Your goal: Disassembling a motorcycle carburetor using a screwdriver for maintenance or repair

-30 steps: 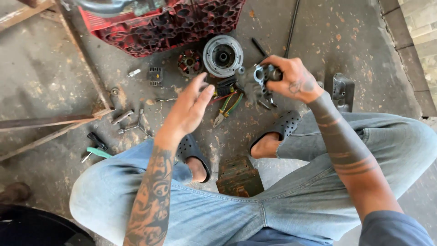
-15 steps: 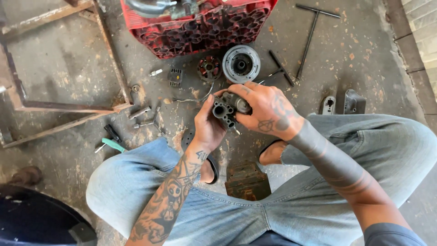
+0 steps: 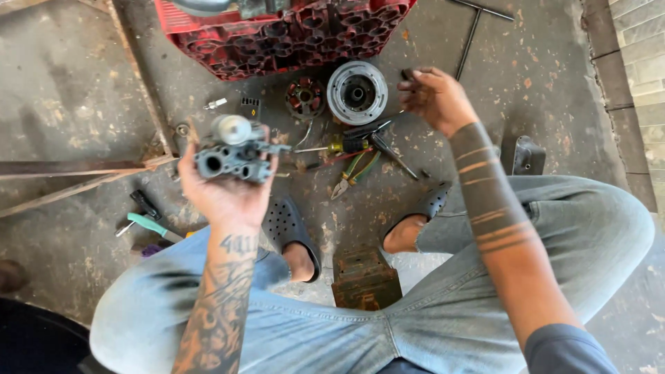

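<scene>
Centrally, the left hand (image 3: pixel 225 190) is raised above the stained concrete floor (image 3: pixel 69 97), its grip closed around a grey cast-metal carburettor body with round ports and a pale domed cap (image 3: pixel 234 152); the fingers wrap the underside and the part sits level, clear of the floor. The right hand (image 3: pixel 436 97) hovers to the right of a round silver metal drum with a dark central bore (image 3: pixel 357 92); its fingers are curled and pinch a small dark piece (image 3: pixel 409 73) at the fingertips, too small to identify. Just left of the drum lies a small dark round coil plate with reddish windings (image 3: pixel 305 97). Between the two hands, on the floor, lie a yellow-handled screwdriver (image 3: pixel 339 146) and green-and-red-handled pliers (image 3: pixel 355 173), touching or crossing one another. Behind these parts stands a red plastic crate with honeycomb cells (image 3: pixel 291 34), and a long dark steel T-handled rod (image 3: pixel 470 38) rests to its right. At lower left, a green-handled tool (image 3: pixel 149 225) lies beside the left knee. Both feet wear dark perforated clogs (image 3: pixel 287 225), with a rusty brown metal box (image 3: pixel 364 277) between the blue-jeaned legs. Rusty steel bars (image 3: pixel 76 167) cross the left of the floor.
</scene>
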